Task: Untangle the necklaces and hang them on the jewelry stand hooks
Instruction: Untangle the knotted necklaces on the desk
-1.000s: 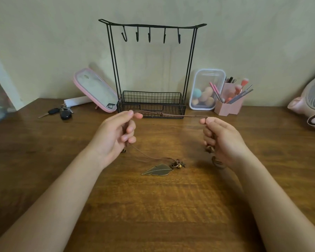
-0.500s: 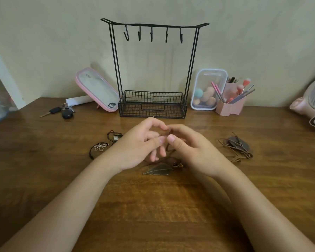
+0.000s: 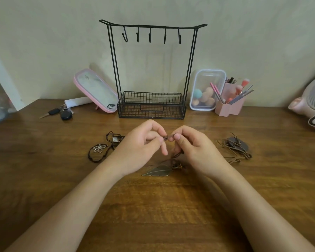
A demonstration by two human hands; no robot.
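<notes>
Both hands met low over the brown wooden counter (image 3: 44, 179), just in front of the black wire jewelry stand (image 3: 151, 106). The left hand (image 3: 142, 146) had its fingers curled, thumb and forefinger pinching a small loop of the thin brown cord necklace (image 3: 165, 137). The right hand (image 3: 195, 148), curled the same way, pinched that cord right beside it, so the fingertips nearly touched. From the right hand the cord dropped to its bronze leaf-shaped pendant (image 3: 157, 171), which lay flat on the counter between the wrists.

A black cord necklace with a silver flower pendant (image 3: 98, 149) lay to the left, and a tan cord necklace with a dark round pendant (image 3: 236, 145) lay well off to the right. All five black hooks (image 3: 149, 36) on the stand's top bar were bare.

The step in hand looked like picking a knot or crossing out of the leaf necklace's cord. Next, the loop would need opening wide, then raising until the pendant cleared the counter, and slipping over one hook without the thin cord twisting.
</notes>
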